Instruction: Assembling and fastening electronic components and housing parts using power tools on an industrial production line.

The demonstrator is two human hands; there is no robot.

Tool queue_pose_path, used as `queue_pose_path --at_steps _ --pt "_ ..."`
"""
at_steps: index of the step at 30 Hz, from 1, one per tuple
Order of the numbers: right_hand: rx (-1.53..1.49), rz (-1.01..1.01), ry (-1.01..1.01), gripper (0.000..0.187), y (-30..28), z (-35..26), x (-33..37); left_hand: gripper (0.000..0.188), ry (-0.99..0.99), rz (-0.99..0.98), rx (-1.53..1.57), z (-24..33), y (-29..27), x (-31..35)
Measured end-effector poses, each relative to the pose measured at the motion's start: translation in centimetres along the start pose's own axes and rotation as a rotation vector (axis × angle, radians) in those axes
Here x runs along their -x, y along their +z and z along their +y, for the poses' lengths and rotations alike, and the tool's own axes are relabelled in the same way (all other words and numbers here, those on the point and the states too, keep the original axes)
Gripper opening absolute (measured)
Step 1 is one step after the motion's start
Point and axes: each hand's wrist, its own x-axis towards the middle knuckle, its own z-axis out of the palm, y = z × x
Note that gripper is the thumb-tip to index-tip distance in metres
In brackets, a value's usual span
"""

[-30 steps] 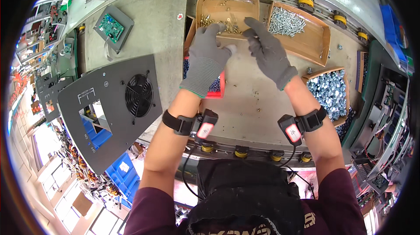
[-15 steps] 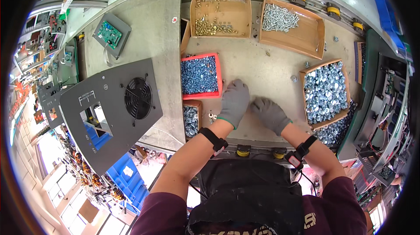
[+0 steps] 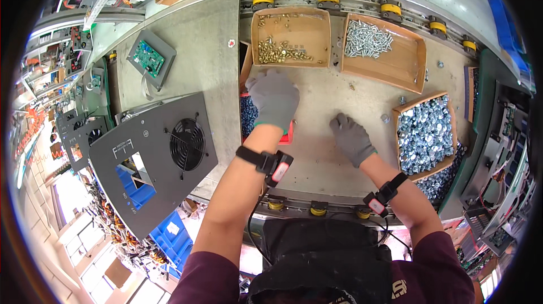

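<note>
My left hand (image 3: 274,99), in a grey glove, is over the red tray (image 3: 287,136) of small dark-blue screws (image 3: 248,116) and covers much of it. Its fingers reach past the tray's far edge and their tips are hidden, so their grip is unclear. Farther right, my right hand (image 3: 353,141), also gloved in grey, rests low over the metal worktop (image 3: 317,165) with fingers curled together. Whatever may be between those fingertips is too small to make out.
Beyond my hands stand a cardboard tray of brass-coloured screws (image 3: 283,52) and one of silver screws (image 3: 367,39). At right is a box of shiny metal fasteners (image 3: 425,134). A dark panel with a fan (image 3: 188,136) and a green circuit board (image 3: 148,58) lie left.
My left hand has moved away from me and left, from beside the red tray to over it. My right hand has shifted slightly right. The whole view has tilted a little.
</note>
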Motion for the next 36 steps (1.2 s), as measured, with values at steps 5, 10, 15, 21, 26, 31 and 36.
queue_pose_path --at_steps 5,10,15,21,26,31,36 --pt "-0.620 0.206 0.137 0.015 -4.5 1.9 -4.1 0.018 -0.168 -0.312 -0.162 2.4 2.0 -1.3" --pt "-0.971 0.572 -0.037 0.012 -9.2 4.5 -8.7 0.015 -0.157 -0.402 -0.080 3.0 2.3 -1.9" --pt "-0.570 0.457 0.078 0.019 -6.7 5.1 -5.4 0.014 -0.057 -0.275 -0.134 2.6 3.7 -1.4" --pt "-0.295 0.068 0.078 0.020 -1.0 2.2 -3.9 0.018 0.088 -0.148 -0.158 2.5 2.4 -0.1" --pt "-0.394 0.028 0.204 0.018 -3.2 1.9 -4.5 0.018 0.127 0.381 0.261 1.9 0.3 0.8" --pt "-0.709 0.563 0.142 0.022 -9.0 1.8 -6.9 0.013 0.154 0.317 0.190 -0.4 1.3 -1.0" --pt "-0.749 0.692 0.137 0.032 -13.2 0.8 -5.3 0.012 0.282 0.125 0.014 0.8 0.9 2.0"
